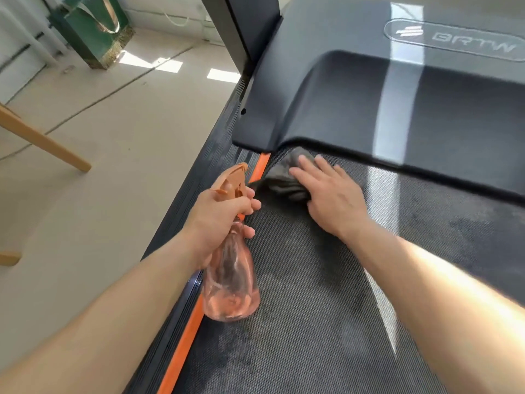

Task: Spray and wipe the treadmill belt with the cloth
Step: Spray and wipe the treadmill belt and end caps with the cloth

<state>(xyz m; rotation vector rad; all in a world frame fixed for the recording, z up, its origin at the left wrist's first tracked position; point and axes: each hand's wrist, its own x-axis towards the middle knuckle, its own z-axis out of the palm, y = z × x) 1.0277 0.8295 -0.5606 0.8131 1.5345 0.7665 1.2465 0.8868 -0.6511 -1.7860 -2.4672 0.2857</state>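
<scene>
The dark textured treadmill belt (326,308) fills the lower right, with darker damp-looking patches on it. A grey cloth (284,180) lies bunched on the belt's far left corner, just below the motor cover. My right hand (332,197) presses flat on the cloth with fingers straight. My left hand (224,220) grips the neck of a clear orange spray bottle (231,282), held upright over the belt's left edge, its orange nozzle pointing toward the cloth.
The black motor cover (369,95) with a logo spans the top right. An orange strip (184,345) and ribbed black side rail (196,194) border the belt on the left. On the tiled floor stand a wooden leg (45,140) and a green bag (93,29).
</scene>
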